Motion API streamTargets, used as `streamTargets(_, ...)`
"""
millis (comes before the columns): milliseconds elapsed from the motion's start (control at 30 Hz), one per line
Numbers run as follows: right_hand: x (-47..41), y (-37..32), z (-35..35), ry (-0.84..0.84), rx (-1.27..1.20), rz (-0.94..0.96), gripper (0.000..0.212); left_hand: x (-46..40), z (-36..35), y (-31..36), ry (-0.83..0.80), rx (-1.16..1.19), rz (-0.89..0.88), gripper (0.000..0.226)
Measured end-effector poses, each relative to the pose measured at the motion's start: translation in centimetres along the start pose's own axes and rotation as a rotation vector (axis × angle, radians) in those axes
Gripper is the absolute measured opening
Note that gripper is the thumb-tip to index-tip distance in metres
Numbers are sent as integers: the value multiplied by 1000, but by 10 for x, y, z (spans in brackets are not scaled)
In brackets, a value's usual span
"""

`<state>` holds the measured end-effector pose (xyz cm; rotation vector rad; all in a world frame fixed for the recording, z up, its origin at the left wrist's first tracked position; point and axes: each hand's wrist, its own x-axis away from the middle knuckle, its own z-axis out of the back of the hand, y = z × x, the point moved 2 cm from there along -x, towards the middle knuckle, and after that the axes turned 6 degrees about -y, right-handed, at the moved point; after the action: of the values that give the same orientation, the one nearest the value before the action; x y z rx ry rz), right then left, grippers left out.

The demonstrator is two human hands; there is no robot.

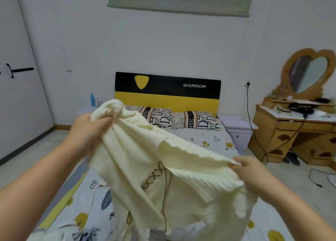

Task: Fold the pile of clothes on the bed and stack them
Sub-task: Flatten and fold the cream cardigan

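Observation:
A cream knit garment (145,168) with dark lace-up cord hangs in the air above the bed (214,140). My left hand (87,131) grips a bunched part of it at the upper left. Lower on the right, my right hand (249,171) pinches its wavy edge. The cloth stretches between both hands and droops down toward the bed's near end. More clothing with grey and white print (60,231) lies at the bottom left, partly hidden by the garment.
Two lettered pillows (198,121) lie against a black and yellow headboard (167,93). A wooden dressing table with a heart mirror (298,124) stands at the right, cables on the floor beside it. A small nightstand (238,129) adjoins the bed.

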<state>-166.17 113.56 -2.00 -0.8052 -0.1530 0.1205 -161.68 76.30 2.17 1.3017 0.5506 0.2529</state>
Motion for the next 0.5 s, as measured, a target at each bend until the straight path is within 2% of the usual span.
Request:
streamTargets(100,4,-18,21,-72,-110,45,27,2,9,-7,-57,-250,-76,23)
streamTargets(167,5,-29,31,-240,-318,30,24,3,8,-14,-100,-360,-86,29)
streamTargets(233,5,-32,40,-436,-496,-10,26,3,5,-23,-126,-409,-15,29)
streamTargets(300,5,-29,46,-581,-497,-43,36,4,-1,-31,-130,-368,59,32)
streamTargets(333,6,-25,46,-623,-401,-60,44,5,-4,-33,-127,-328,83,34)
streamTargets(400,5,-9,41,-582,38,-62,54,9,-9,-36,-150,-196,144,36)
streamTargets(467,1,5,34,-354,444,-30,43,13,-11,-39,-273,-41,212,27)
streamTargets(500,0,12,32,-218,521,-3,31,16,-13,-41,-357,-10,234,19)
